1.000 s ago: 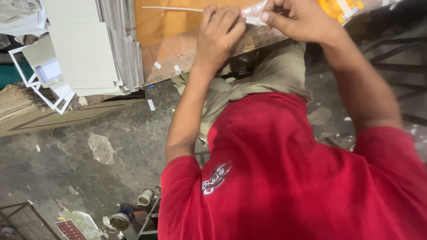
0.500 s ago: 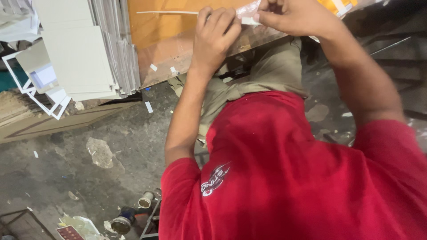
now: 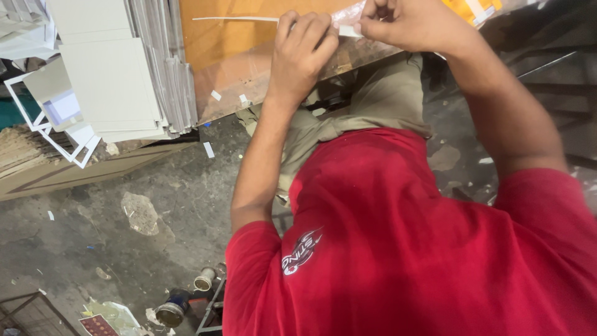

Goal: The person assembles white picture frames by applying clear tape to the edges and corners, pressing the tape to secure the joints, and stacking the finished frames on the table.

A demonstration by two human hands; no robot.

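My left hand (image 3: 305, 53) rests with curled fingers on the edge of an orange-brown wooden board (image 3: 249, 56), pressing down the end of a thin white strip (image 3: 236, 18) that runs off to the left. Just to its right, my right hand (image 3: 407, 23) pinches a small clear plastic piece with a white end (image 3: 348, 23), which meets the strip at my left fingertips. Both hands sit at the top of the view, above my red shirt and khaki trousers.
A stack of white and grey panels (image 3: 118, 81) leans left of the board, with white frames (image 3: 43, 124) beside it. Cardboard (image 3: 74, 171) lies below them. Small tins (image 3: 186, 298) and litter sit on the stained concrete floor (image 3: 124, 236). A yellow object (image 3: 472, 9) is at the top right.
Both hands stay together at the board's edge. My left fingers have shifted slightly along the strip, and the view has drifted a little.
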